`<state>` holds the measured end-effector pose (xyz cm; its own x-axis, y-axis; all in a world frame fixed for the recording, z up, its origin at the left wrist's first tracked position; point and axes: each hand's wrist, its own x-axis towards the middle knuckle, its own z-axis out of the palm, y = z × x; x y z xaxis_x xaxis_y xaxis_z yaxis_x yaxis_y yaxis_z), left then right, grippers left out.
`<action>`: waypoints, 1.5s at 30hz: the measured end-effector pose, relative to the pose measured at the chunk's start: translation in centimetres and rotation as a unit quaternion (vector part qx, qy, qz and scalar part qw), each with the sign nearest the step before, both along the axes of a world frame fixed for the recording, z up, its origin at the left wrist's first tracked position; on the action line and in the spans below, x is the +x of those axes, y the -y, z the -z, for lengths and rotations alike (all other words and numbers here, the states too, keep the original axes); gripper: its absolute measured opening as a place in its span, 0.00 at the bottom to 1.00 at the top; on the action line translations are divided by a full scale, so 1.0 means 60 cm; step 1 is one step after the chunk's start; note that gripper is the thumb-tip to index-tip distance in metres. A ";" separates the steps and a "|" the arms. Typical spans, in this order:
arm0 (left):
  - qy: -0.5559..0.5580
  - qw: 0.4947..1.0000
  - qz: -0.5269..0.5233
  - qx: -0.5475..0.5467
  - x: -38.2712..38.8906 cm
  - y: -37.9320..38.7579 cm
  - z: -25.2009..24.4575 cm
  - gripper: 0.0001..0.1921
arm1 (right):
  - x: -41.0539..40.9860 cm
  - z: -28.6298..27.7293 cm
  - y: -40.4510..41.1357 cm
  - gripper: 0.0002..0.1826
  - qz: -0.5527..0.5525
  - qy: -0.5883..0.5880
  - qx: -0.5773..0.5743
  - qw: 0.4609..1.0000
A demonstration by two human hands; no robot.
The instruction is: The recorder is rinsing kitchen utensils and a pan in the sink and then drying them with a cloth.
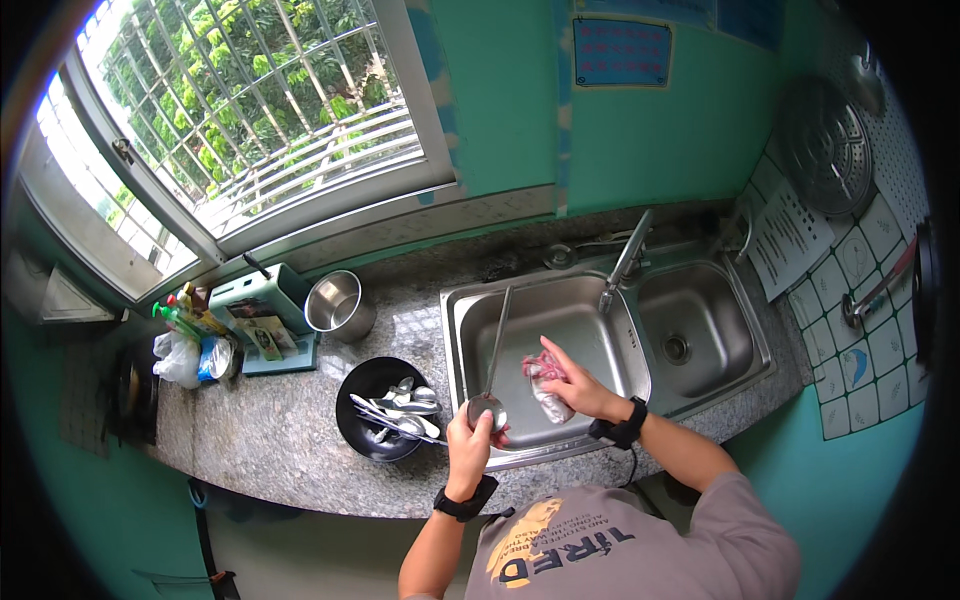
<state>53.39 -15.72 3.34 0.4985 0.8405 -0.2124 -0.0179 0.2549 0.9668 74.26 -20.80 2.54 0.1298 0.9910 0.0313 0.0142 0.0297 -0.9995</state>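
My left hand grips a metal ladle at its round bowl, near the front left rim of the large sink basin. The ladle's long handle points away from me over the basin. In my right hand is a crumpled red-and-white cloth, held above the basin and apart from the ladle. To the left of the sink, a black bowl holds several spoons and other metal cutlery.
A faucet stands behind the basins, with a smaller basin at right. On the granite counter are a steel pot, a teal knife holder and bottles. A perforated steel disc hangs at right.
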 end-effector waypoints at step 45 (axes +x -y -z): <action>0.283 0.919 -0.276 -0.006 -0.035 -0.031 -0.055 0.14 | 0.089 -0.002 0.016 0.10 0.119 -0.416 -0.029 0.901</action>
